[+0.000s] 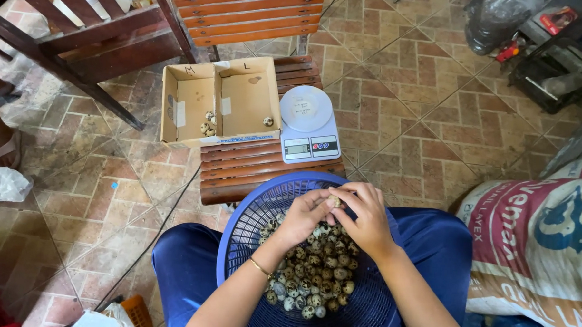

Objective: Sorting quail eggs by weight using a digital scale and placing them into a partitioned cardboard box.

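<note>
A tiled floor (435, 110) in brown and tan is seen spreading wide and bare to the right of a low slatted wooden bench (252, 168). At the right edge a printed sack (539, 249) is crowded against the lap. A round blue mesh basket (250, 213), heaped with speckled eggs (313, 274), is held on the lap, its far rim just beside the bench's near edge. On the bench a two-compartment cardboard box (219, 103) and a white kitchen scale (307, 125) are set side by side. Above the heap a single small egg (335, 202) is pinched between the fingertips of the left hand (302, 215) and the right hand (363, 214), both closed on it; its long axis cannot be told.
</note>
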